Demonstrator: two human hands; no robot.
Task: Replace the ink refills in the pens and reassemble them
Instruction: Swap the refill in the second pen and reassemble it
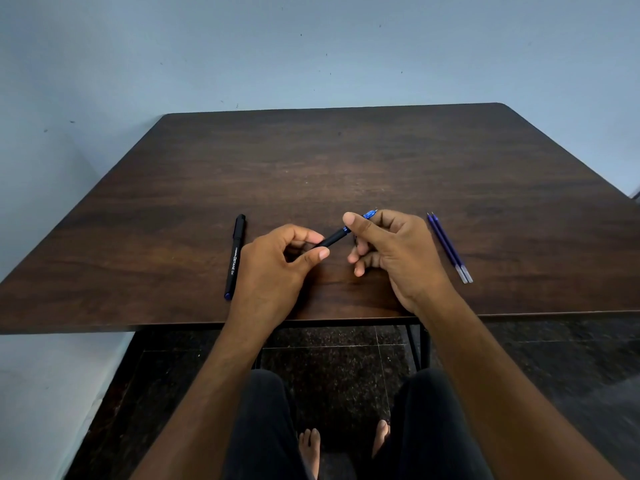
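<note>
A black pen (333,238) with a blue tip section is held between both hands just above the dark wooden table (346,161). My left hand (277,261) pinches the black barrel's lower end between thumb and fingers. My right hand (391,251) grips the blue front end, whose tip pokes out past the fingers toward the far right. A second black pen (235,256), capped and with white lettering, lies on the table left of my left hand. Two blue ink refills (449,247) lie side by side to the right of my right hand.
The table's near edge runs just below my wrists, with a black metal frame under it. A pale wall stands behind and to the left. Below the table I see my dark trousers, bare feet and a dark speckled floor.
</note>
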